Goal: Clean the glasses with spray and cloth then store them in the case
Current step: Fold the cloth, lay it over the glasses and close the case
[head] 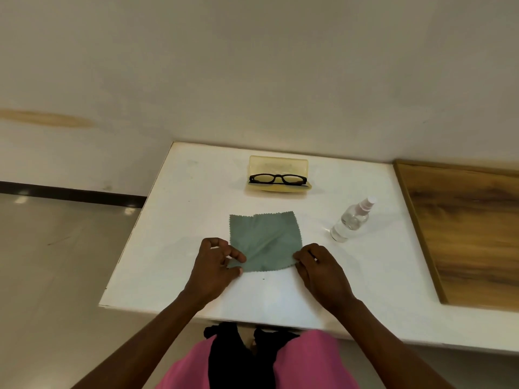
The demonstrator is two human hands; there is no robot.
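A grey-green cloth (265, 240) lies flat in the middle of the white table (174, 220). My left hand (217, 265) pinches its near left corner and my right hand (318, 265) pinches its near right corner. Black-framed glasses (276, 179) sit in an open yellow translucent case (278, 165) near the table's far edge, lid raised behind them. A clear spray bottle (351, 220) with a pale cap stands to the right of the cloth, apart from both hands.
A wooden board (471, 231) covers the right side of the table. The table's left edge drops to a tiled floor (61, 248). A wall rises just behind the case.
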